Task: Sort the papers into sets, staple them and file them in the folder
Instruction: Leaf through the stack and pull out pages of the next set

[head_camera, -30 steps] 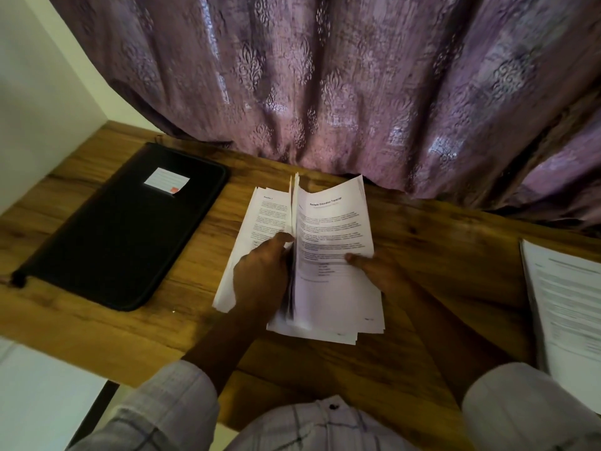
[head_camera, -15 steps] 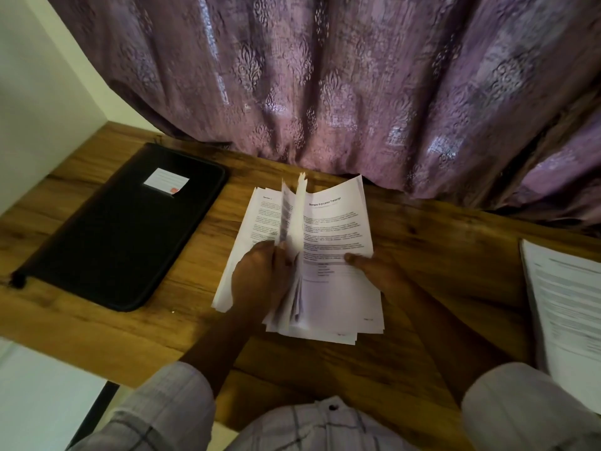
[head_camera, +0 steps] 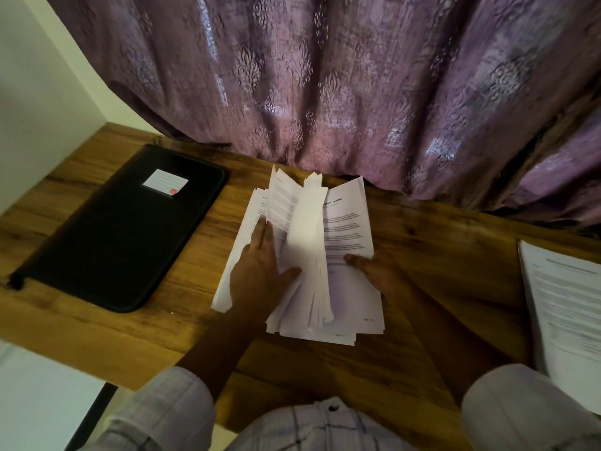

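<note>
White papers (head_camera: 349, 229), long axis toward curtain (head_camera: 325, 76)

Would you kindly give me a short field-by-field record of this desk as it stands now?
Papers: loose central pile, some sheets fanned up
Left hand: flat on the pile, thumb against the fanned sheets
Right hand: fingers press the printed top page
Folder: black, closed, left of the pile
Second stack: at the table's right edge
</note>
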